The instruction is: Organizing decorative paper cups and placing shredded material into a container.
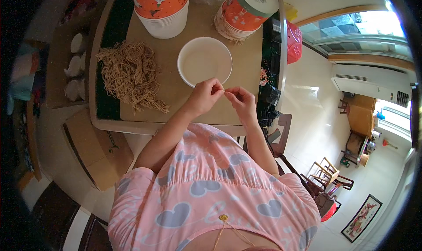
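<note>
Near the front edge of the worktop (125, 126), your left hand (205, 97) and right hand (243, 104) pinch narrowly, anything held unclear; the bowl (204, 61) seems light, best held by its rim.

We look down from the wearer's head through one wide fisheye, dress (206, 187) close at six o'clock, table (112, 125) farther towards twelve.
</note>
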Tool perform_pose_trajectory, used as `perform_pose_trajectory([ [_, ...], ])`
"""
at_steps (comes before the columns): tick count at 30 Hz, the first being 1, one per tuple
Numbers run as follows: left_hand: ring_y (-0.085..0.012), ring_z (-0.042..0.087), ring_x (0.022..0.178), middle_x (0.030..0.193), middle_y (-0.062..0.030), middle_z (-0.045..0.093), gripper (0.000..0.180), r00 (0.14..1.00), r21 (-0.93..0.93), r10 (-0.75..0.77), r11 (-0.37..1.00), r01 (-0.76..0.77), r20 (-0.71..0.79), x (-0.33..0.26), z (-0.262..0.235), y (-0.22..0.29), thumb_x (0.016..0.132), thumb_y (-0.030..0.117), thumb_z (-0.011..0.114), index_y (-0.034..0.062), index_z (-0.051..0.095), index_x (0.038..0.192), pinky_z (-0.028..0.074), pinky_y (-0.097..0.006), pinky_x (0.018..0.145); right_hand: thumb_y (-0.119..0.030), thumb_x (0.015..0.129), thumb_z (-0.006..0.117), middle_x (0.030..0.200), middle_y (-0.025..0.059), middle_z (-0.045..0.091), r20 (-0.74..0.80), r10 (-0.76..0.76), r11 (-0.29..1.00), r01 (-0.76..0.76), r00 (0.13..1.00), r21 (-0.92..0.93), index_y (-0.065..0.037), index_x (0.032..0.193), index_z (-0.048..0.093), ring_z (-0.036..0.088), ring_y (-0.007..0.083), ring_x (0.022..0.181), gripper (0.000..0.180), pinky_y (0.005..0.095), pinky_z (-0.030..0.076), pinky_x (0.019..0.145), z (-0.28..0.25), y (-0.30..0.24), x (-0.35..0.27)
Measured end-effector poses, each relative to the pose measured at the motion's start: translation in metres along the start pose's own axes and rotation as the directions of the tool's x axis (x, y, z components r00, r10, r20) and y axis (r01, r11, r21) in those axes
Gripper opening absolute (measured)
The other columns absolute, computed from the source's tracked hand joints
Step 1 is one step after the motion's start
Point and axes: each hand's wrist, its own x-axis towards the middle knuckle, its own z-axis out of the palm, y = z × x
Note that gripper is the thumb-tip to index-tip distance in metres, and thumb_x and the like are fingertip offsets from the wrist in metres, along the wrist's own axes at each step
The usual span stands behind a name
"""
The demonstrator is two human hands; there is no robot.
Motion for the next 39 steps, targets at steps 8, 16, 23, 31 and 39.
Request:
perform_pose_trajectory([
  [8,-0.0256,0.059,0.074,0.076,-0.0107,0.060,0.007,0.945,0.330,0.252,0.928,-0.175,-0.207,0.027,0.001,-0.024,0.076,0.004,0.061,0.0019,0.060,0.083,0.047,-0.034,0.066,-0.012,0.081,0.067,0.069,-0.0034,0.058,-0.220,0.074,0.994,-0.054,0.973,0.096,-0.002,0.083,0.064,0.045,0.0027,0.058,0.010,0.0190,0.034,0.049,-0.001,0.035,0.025],
  [16,-0.0326,0.058,0.081,0.084,-0.0132,0.060,0.008,0.947,0.525,0.309,0.823,-0.218,-0.090,0.045,0.004,-0.036,0.072,0.006,0.062,0.0036,0.064,0.080,0.046,-0.042,0.073,-0.011,0.082,0.066,0.069,-0.0043,0.058,-0.195,0.041,0.993,-0.018,0.980,0.117,-0.003,0.083,0.064,0.044,0.0027,0.057,0.008,0.0191,0.033,0.048,0.003,0.059,0.045],
  [23,-0.0306,0.057,0.085,0.082,-0.0111,0.059,0.008,0.976,0.586,0.214,0.795,-0.155,-0.032,0.046,0.009,-0.028,0.074,0.010,0.062,0.0067,0.066,0.080,0.047,-0.041,0.075,-0.012,0.083,0.066,0.068,-0.0039,0.057,-0.142,0.056,0.991,-0.038,0.988,0.127,-0.004,0.084,0.064,0.046,0.0033,0.058,0.009,0.0195,0.034,0.048,0.005,0.052,0.046],
  [31,-0.0281,0.058,0.082,0.080,-0.0089,0.061,0.008,0.966,0.618,0.257,0.763,-0.190,-0.019,0.046,0.012,-0.032,0.077,0.011,0.057,0.0081,0.062,0.072,0.048,-0.040,0.071,-0.016,0.085,0.064,0.070,-0.0016,0.059,-0.137,0.055,0.992,-0.038,0.989,0.122,-0.002,0.090,0.065,0.046,0.0049,0.054,0.014,0.0202,0.036,0.046,0.007,0.048,0.042],
  [39,-0.0272,0.063,0.063,0.068,-0.0121,0.064,0.007,0.986,0.300,0.091,0.953,-0.046,-0.138,0.050,0.004,-0.040,0.080,0.007,0.056,0.0021,0.057,0.076,0.050,-0.035,0.059,-0.015,0.088,0.061,0.075,0.0040,0.063,0.045,0.225,0.972,-0.221,0.973,-0.078,0.003,0.098,0.062,0.053,0.0081,0.057,0.021,0.0216,0.045,0.052,-0.015,0.035,0.009],
])
